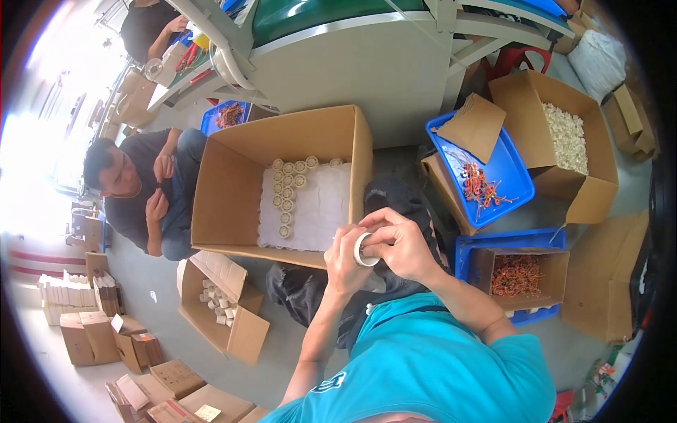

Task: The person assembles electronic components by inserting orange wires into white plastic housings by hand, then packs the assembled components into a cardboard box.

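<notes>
A short white plastic cylinder [364,250] with an open round end is held between my two hands, over my lap. My left hand [343,257] wraps round its left side. The fingers of my right hand [400,247] pinch at its rim and reach into the opening; whether they hold some small part there is hidden. Just beyond my hands stands a large open cardboard box [282,134]. On a white sheet [317,218] inside it, several round white pieces [287,192] stand in rows toward the left and back.
Right of me, a blue tray [518,190] holds red-wired parts [482,189]; a smaller box [557,278] holds more. A carton of small white pieces [566,137] stands behind. At left are a box of white cylinders [217,302] and a seated co-worker [141,190]. A machine [352,77] stands ahead.
</notes>
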`<state>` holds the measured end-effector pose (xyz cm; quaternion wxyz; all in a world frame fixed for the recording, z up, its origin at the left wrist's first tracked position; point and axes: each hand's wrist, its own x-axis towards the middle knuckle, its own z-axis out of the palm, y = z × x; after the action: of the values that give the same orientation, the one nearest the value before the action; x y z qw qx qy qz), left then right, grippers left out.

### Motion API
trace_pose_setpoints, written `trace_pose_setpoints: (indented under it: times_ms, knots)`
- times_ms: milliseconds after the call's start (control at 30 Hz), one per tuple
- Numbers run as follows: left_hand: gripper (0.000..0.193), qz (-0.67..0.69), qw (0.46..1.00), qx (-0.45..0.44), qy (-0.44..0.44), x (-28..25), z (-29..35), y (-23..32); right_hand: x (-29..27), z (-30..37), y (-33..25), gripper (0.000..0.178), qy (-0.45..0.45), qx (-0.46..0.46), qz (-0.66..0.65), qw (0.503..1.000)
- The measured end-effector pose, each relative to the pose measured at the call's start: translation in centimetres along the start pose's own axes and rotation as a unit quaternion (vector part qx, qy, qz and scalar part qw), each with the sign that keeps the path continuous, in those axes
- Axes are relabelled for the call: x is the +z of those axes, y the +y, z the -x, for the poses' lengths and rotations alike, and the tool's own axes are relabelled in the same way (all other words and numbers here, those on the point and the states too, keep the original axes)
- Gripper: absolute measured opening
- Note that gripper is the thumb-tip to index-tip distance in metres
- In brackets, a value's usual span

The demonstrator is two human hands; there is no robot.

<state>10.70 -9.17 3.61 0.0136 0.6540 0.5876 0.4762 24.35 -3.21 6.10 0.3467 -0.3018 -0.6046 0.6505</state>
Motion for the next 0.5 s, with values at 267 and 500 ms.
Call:
trace_pose_setpoints:
  times_ms: [267,500]
  knots:
    - [0.051,-0.057,0.997,0.053,-0.026,-1.2,-0.5,0.4,0.5,0.7,0.5,0.015,0.015,-0.05,-0.03,0.998]
    - [0.052,-0.058,0.996,0.049,-0.054,-0.9,-0.2,0.7,0.7,1.1,1.2,0.016,0.035,-0.04,-0.049,0.997]
